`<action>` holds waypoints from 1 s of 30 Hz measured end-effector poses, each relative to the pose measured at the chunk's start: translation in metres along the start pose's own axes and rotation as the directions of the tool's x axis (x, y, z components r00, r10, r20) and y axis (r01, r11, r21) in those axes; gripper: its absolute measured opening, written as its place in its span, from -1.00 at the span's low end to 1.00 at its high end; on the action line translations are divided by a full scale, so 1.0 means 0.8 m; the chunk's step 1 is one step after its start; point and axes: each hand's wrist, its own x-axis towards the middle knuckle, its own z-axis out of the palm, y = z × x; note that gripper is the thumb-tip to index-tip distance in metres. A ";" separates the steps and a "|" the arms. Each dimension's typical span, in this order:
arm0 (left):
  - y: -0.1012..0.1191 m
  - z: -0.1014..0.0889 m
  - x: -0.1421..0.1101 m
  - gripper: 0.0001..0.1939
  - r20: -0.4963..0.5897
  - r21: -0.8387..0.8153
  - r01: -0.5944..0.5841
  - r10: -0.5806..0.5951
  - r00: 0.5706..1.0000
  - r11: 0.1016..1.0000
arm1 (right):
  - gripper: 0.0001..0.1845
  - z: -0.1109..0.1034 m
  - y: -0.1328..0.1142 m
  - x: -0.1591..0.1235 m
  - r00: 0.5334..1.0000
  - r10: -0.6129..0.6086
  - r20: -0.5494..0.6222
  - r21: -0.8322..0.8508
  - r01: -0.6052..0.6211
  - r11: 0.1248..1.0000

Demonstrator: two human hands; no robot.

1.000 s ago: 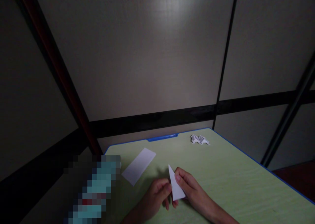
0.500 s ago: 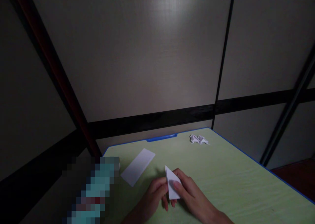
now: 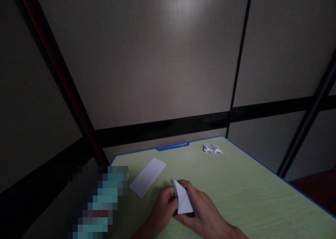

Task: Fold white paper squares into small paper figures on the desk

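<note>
A folded piece of white paper (image 3: 184,201), roughly triangular with a pointed top, is held between both hands just above the table's near part. My left hand (image 3: 166,204) is closed on its left edge, the thumb and fingertips partly hidden behind the paper. My right hand (image 3: 203,208) grips the right side, fingers curled round the far and near edges. Beyond my left hand a flat white paper strip (image 3: 147,177) lies slantwise on the table. Two small folded white paper figures (image 3: 212,148) sit side by side near the far right corner.
The pale green table (image 3: 252,186) has a blue rim and a blue handle-like piece (image 3: 173,147) at its far edge. Behind it stand grey panels (image 3: 162,67) with a dark band. A pixelated teal area (image 3: 105,197) covers the left side.
The folded paper has turned and spread wider between my hands. My right thumb has moved off its face toward the lower edge, and the right fingers have shifted along its right side.
</note>
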 end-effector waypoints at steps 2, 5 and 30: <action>-0.001 0.000 0.000 -0.85 -0.016 0.024 0.015 -0.014 1.000 1.000 | -0.42 0.000 0.001 0.001 1.000 -0.002 -0.003 0.014 0.002 1.000; -0.002 -0.001 0.000 -0.80 -0.008 0.047 0.049 -0.049 0.999 0.998 | -0.50 -0.002 0.000 0.001 1.000 -0.019 -0.012 0.047 0.020 0.999; -0.015 -0.006 0.004 -0.58 0.034 0.064 -0.034 0.032 0.999 0.997 | -0.78 -0.012 -0.006 0.002 0.988 -0.154 0.020 0.066 0.152 0.986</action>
